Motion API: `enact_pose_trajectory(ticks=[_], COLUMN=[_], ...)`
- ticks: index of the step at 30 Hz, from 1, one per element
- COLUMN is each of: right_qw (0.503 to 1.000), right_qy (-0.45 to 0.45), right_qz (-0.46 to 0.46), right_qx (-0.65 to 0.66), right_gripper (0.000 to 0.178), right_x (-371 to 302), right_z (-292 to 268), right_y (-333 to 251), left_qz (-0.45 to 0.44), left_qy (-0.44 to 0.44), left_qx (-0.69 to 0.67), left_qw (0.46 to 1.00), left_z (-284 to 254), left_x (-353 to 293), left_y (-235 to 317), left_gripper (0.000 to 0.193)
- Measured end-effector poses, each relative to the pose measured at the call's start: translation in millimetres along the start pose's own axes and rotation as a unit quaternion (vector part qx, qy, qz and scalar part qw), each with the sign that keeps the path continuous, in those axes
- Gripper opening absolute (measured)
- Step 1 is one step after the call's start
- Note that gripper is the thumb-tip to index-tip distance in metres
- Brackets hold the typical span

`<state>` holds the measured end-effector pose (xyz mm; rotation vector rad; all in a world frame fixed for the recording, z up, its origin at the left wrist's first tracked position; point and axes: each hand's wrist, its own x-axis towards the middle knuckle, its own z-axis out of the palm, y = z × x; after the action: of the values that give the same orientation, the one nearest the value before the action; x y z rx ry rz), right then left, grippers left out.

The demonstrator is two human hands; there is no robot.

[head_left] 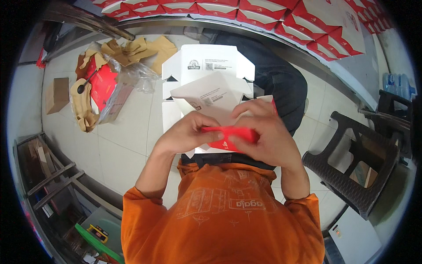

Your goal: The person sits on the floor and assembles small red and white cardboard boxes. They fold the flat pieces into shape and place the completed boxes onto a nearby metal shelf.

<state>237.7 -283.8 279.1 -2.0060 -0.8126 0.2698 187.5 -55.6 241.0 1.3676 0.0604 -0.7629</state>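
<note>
A red and white cardboard box (224,143), partly folded, lies over my lap with its red panel toward me. My left hand (187,132) pinches the left end of that red panel between thumb and fingers. My right hand (269,134) closes over the panel's right part, its fingers curled and slightly blurred. A white flap (206,90) with grey print stands up at an angle behind both hands. Beneath it, flat white box blanks (239,61) lie stacked on my legs. My fingers and palms hide part of the folded edges.
Rows of folded red and white boxes (263,11) cover the surface ahead. At left on the tiled floor are an opened plastic-wrapped package (112,105), torn brown paper (160,53) and a small carton (57,95). A dark plastic stool (323,165) stands at right, near water bottles (398,84).
</note>
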Motion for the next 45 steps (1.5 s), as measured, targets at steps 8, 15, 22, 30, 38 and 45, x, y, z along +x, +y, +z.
enact_pose_trajectory(ticks=[8, 15, 22, 30, 38, 45], right_qw=[0.970, 0.977, 0.960, 0.949, 0.994, 0.991], right_qy=[-0.230, -0.175, 0.162, 0.114, 0.027, 0.107], right_qz=[0.075, 0.016, -0.209, -0.094, 0.105, 0.018], right_qx=[-0.019, -0.119, -0.090, -0.279, 0.019, 0.076], right_gripper=[0.033, 0.020, 0.049, 0.048, 0.031, 0.044], right_x=[-4, 25, -24, -14, -8, -24], right_z=[-8, -29, -7, -23, -15, -15], right_y=[-13, -36, 13, -24, 22, 58], left_qz=[0.157, 0.158, 0.204, 0.207, 0.088, -0.040], left_qy=[0.009, 0.006, 0.247, 0.303, 0.210, 0.260], left_qx=[0.186, 0.428, -0.189, -0.155, -0.191, -0.020], left_qw=[0.970, 0.890, 0.928, 0.917, 0.955, 0.965], left_z=[8, 37, 38, 58, 70, 49], left_x=[-6, -18, 0, 8, 27, 62], left_y=[5, 59, 42, 45, 16, 26], left_gripper=[0.020, 0.031, 0.032, 0.025, 0.030, 0.023])
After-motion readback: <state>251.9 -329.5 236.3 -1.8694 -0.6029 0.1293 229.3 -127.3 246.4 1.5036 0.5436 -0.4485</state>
